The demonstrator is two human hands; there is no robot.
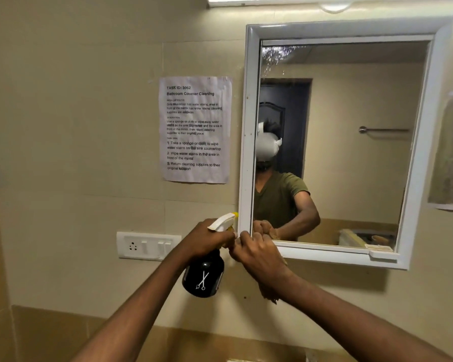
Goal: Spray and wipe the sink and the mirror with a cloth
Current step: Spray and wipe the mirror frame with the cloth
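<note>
The right hand [259, 253] hid most of the cloth [268, 292]. The sink [236, 359] was cut off at the bottom edge. The small print on the paper [195, 129] was too blurry to read.

Left arm: bare forearm, reaching up and forward from the lower left. Left hand [207, 239]: raised, fingers curled round the neck of a spray bottle [204, 273], knuckles upward. Right arm: bare forearm, reaching up from the lower right, crossing inward. Right hand [256, 253]: back of hand to the camera, fingers closed on a brown cloth [268, 292]. The two hands sit just beside each other.
</note>
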